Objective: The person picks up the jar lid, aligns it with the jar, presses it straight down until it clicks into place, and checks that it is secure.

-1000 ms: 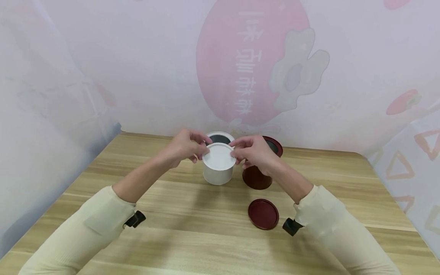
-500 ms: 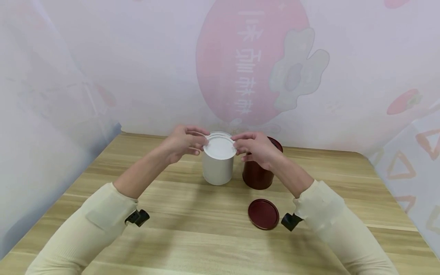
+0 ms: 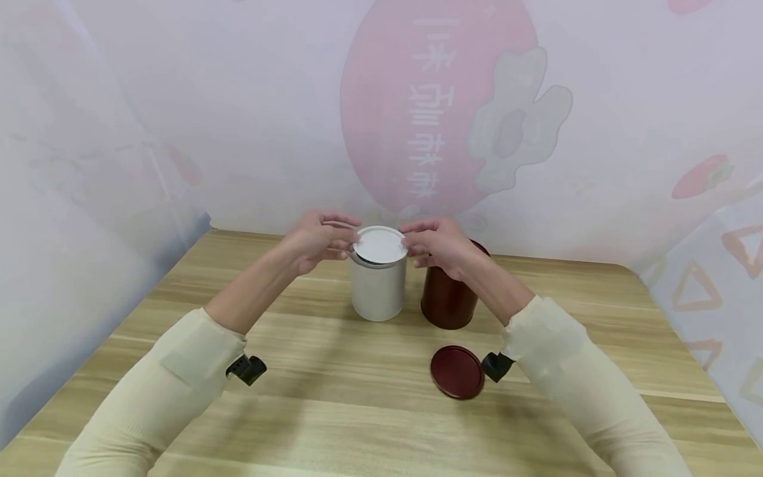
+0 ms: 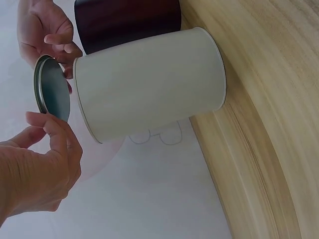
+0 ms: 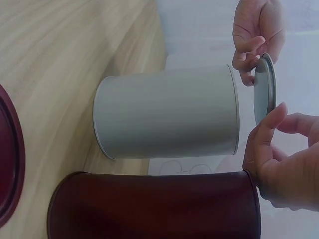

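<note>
Both hands pinch a white lid (image 3: 379, 244) by its rim, just above the mouth of the white canister (image 3: 378, 289). The left hand (image 3: 316, 241) grips the lid's 9 o'clock edge with thumb and fingertips. The right hand (image 3: 439, 245) grips the 3 o'clock edge the same way. In the left wrist view a narrow gap shows between lid (image 4: 51, 94) and canister (image 4: 149, 82); the lid is slightly tilted and not seated. The right wrist view shows the same: lid (image 5: 264, 89) held just clear of the canister's (image 5: 167, 112) open end, thumb and finger pinching its edge.

The white canister stands upright on the wooden counter (image 3: 334, 391), near its centre. A dark red canister (image 3: 448, 297) stands upright just beside it at 3 o'clock, partly hidden by the right hand. Its dark red lid (image 3: 457, 371) lies flat on the counter at 5 o'clock from the white canister, apart from both.
</note>
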